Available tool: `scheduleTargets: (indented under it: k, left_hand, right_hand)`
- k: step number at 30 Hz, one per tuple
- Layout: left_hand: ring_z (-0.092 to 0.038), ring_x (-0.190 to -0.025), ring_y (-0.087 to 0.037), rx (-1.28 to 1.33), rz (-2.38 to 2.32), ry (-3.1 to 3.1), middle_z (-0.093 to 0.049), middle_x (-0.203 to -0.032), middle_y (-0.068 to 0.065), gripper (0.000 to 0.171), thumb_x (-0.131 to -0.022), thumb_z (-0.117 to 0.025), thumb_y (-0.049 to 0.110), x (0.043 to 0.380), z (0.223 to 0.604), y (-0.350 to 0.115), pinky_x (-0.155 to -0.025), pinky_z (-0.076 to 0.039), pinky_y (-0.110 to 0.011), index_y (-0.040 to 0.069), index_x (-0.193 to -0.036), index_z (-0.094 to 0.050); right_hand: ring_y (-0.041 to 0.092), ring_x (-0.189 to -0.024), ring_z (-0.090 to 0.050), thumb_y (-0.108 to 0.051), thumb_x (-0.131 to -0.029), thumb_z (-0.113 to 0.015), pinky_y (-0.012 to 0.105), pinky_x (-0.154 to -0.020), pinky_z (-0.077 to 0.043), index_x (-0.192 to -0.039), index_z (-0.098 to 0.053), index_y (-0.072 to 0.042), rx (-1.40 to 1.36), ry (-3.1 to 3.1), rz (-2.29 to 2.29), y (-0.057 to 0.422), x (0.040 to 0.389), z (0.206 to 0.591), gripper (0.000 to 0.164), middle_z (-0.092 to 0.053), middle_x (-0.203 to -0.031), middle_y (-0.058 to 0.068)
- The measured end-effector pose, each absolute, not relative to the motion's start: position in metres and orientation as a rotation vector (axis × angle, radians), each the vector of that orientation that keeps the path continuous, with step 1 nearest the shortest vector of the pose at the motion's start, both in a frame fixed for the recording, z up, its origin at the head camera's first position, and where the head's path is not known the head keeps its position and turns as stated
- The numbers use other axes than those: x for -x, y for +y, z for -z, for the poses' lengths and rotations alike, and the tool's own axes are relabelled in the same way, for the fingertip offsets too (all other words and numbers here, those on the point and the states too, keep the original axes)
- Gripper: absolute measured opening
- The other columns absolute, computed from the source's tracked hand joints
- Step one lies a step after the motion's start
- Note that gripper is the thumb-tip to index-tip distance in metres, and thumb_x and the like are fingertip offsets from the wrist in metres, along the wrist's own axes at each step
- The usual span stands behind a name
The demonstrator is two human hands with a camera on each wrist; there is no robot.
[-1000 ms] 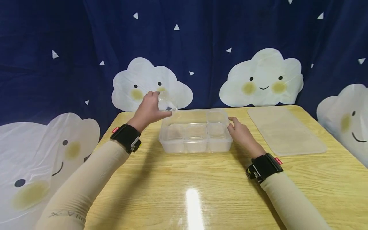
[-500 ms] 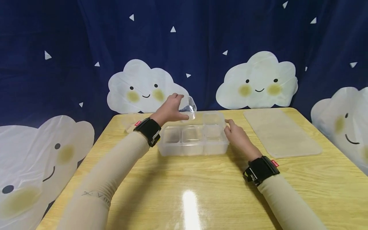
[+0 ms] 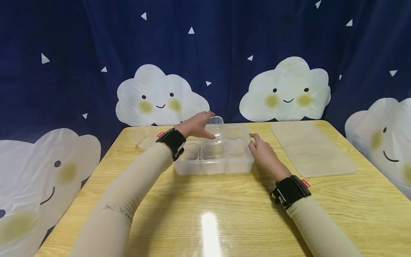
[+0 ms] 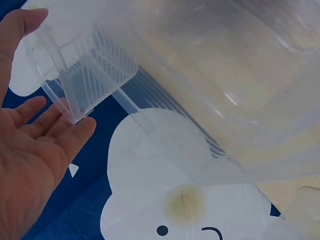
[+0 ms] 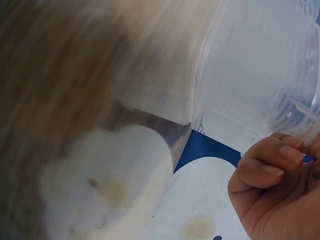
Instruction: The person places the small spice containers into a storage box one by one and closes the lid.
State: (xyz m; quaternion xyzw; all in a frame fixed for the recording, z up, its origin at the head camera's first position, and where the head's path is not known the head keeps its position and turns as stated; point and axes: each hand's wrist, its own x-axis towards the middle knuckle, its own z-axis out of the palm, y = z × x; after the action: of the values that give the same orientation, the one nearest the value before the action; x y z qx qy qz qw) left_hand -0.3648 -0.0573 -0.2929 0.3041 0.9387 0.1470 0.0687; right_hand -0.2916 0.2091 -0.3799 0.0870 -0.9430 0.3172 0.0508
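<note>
A clear plastic box (image 3: 213, 167) divided into several compartments stands on the table. My left hand (image 3: 197, 125) reaches over its far side and pinches a small clear plastic container (image 3: 216, 126). In the left wrist view the container (image 4: 87, 75) is tilted between the thumb and the fingers, with ribbed walls. At the box's right side my right hand (image 3: 263, 153) touches the wall near the rim with loosely bent fingers. In the right wrist view the bent fingers (image 5: 272, 162) lie beside the box's wall (image 5: 250, 65).
A flat translucent lid (image 3: 316, 150) lies on the wooden table (image 3: 179, 214) to the right. Left of the box sits another small clear piece (image 3: 144, 137), partly behind the left wrist. A dark blue curtain (image 3: 224, 43) with clouds hangs behind the table.
My left hand has moved right and down with the small container, from the box's far left to over its far middle. The right hand stays at the box's right side.
</note>
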Motion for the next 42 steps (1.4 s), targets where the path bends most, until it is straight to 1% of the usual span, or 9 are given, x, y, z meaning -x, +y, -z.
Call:
scheduleTargets:
  k: [3, 7, 15, 22, 27, 30, 34, 37, 42]
  left_hand:
    - [-0.042, -0.14, -0.028, -0.933, -0.486, 2.779, -0.044, -0.152, -0.018, 0.081, -0.087, -0.082, 0.028, 0.367, 0.296, -0.058, -0.117, -0.034, -0.038, -0.001, -0.147, -0.036]
    - [-0.048, -0.129, -0.031, -1.004, -0.46, 2.738, -0.052, -0.139, -0.018, 0.061, -0.089, -0.081, 0.024, 0.37, 0.299, -0.06, -0.111, -0.038, -0.038, -0.002, -0.133, -0.047]
    - [-0.05, -0.12, -0.03, -1.178, -0.313, 2.693, -0.058, -0.124, -0.015, 0.024, -0.092, -0.076, 0.02, 0.371, 0.306, -0.065, -0.105, -0.04, -0.039, 0.002, -0.105, -0.068]
    - [-0.054, -0.104, -0.027, -1.322, -0.271, 2.673, -0.063, -0.103, -0.012, 0.017, -0.093, -0.075, 0.021, 0.375, 0.311, -0.067, -0.096, -0.043, -0.038, 0.004, -0.093, -0.076]
    - [-0.054, -0.095, -0.03, -1.379, -0.238, 2.647, -0.062, -0.098, -0.016, 0.019, -0.094, -0.074, 0.02, 0.375, 0.312, -0.068, -0.09, -0.044, -0.039, 0.002, -0.091, -0.077]
    - [-0.058, -0.102, -0.034, -1.387, -0.235, 2.642, -0.064, -0.102, -0.018, 0.018, -0.095, -0.072, 0.018, 0.376, 0.313, -0.068, -0.097, -0.045, -0.041, 0.001, -0.092, -0.077]
    - [-0.057, -0.125, -0.038, -1.398, -0.254, 2.651, -0.07, -0.111, -0.016, 0.016, -0.096, -0.071, 0.016, 0.377, 0.315, -0.069, -0.112, -0.04, -0.044, 0.002, -0.093, -0.078]
    - [-0.052, -0.134, -0.038, -1.392, -0.283, 2.647, -0.07, -0.116, -0.017, 0.015, -0.095, -0.072, 0.015, 0.379, 0.316, -0.07, -0.116, -0.036, -0.044, 0.002, -0.093, -0.078]
    - [-0.048, -0.137, -0.038, -1.371, -0.296, 2.642, -0.066, -0.124, -0.02, 0.015, -0.095, -0.073, 0.015, 0.379, 0.316, -0.07, -0.116, -0.035, -0.044, 0.001, -0.096, -0.078]
  right_hand:
    - [0.017, -0.052, -0.037, -0.019, -0.108, -0.029, 0.032, -0.052, -0.035, -0.151, -0.036, 0.004, -0.268, -2.874, -0.962, 0.209, 0.291, 0.38, 0.049, -0.04, -0.062, 0.003]
    - [0.018, -0.052, -0.038, -0.019, -0.108, -0.029, 0.032, -0.052, -0.035, -0.15, -0.036, 0.004, -0.269, -2.865, -0.955, 0.209, 0.291, 0.38, 0.049, -0.041, -0.063, 0.004]
    - [0.019, -0.053, -0.04, -0.018, -0.107, -0.031, 0.033, -0.052, -0.036, -0.148, -0.039, 0.005, -0.256, -2.853, -0.938, 0.208, 0.291, 0.38, 0.048, -0.041, -0.063, 0.004]
    - [0.022, -0.058, -0.044, -0.017, -0.107, -0.032, 0.034, -0.056, -0.038, -0.149, -0.038, 0.005, -0.245, -2.855, -0.932, 0.206, 0.29, 0.38, 0.047, -0.042, -0.066, 0.005]
    - [0.021, -0.056, -0.042, -0.018, -0.108, -0.031, 0.034, -0.055, -0.037, -0.15, -0.037, 0.004, -0.235, -2.864, -0.939, 0.205, 0.29, 0.38, 0.048, -0.042, -0.065, 0.005]
    - [0.02, -0.055, -0.041, -0.018, -0.108, -0.03, 0.033, -0.054, -0.037, -0.151, -0.036, 0.004, -0.238, -2.868, -0.946, 0.205, 0.29, 0.38, 0.049, -0.041, -0.065, 0.005]
    - [0.02, -0.055, -0.041, -0.019, -0.108, -0.03, 0.034, -0.054, -0.037, -0.151, -0.036, 0.004, -0.239, -2.871, -0.944, 0.204, 0.291, 0.38, 0.049, -0.041, -0.065, 0.005]
    - [0.02, -0.055, -0.041, -0.019, -0.108, -0.03, 0.034, -0.054, -0.037, -0.151, -0.036, 0.004, -0.235, -2.873, -0.941, 0.205, 0.291, 0.381, 0.049, -0.042, -0.065, 0.005]
    - [0.021, -0.055, -0.043, -0.019, -0.109, -0.03, 0.034, -0.054, -0.038, -0.152, -0.035, 0.003, -0.228, -2.875, -0.939, 0.206, 0.292, 0.381, 0.049, -0.044, -0.066, 0.006]
